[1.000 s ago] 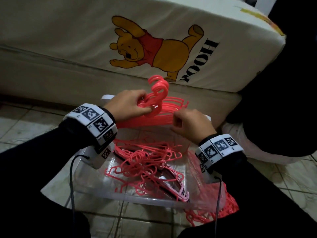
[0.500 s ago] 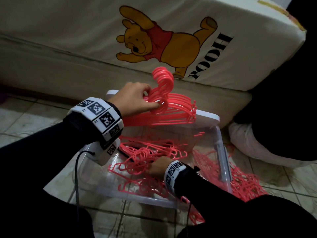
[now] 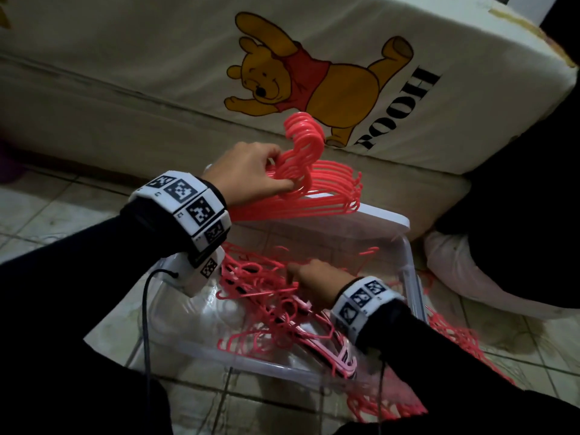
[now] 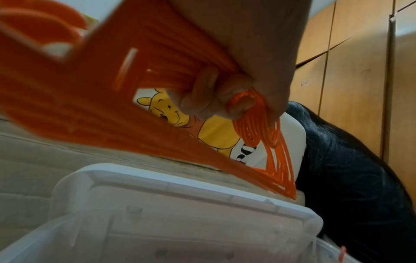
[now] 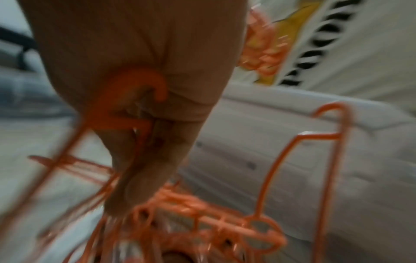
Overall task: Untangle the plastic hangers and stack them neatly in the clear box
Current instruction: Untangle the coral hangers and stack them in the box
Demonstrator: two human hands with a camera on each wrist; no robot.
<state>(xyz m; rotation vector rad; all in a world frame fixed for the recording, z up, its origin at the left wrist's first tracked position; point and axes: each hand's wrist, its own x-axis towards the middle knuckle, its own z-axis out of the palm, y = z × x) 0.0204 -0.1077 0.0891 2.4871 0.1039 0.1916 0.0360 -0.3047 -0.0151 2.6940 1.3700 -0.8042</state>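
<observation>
head view: i see my left hand [image 3: 251, 174] clenched round the aligned hanger bundle [image 3: 317, 196] at centre frame; my right hand [image 3: 314, 277] grasps a hook from the tangled hangers [image 3: 266, 296] inside the clear box [image 3: 405, 227], lower centre.

Cream mattress [image 3: 157, 73] on edge behind, yellow bear print [image 3: 317, 80] with black lettering. Tiled floor [image 3: 47, 215] below. Dark fabric heap [image 3: 518, 215] at right, pale bundle [image 3: 464, 274] under it, possibly cloth. Wooden panels [image 4: 360, 71] beyond.

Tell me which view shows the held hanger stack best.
Head view: the whole stack shows in the left hand, hooks aligned. Left wrist view shows it close but blurred and cropped. Right wrist view catches only a blurred bit.
</observation>
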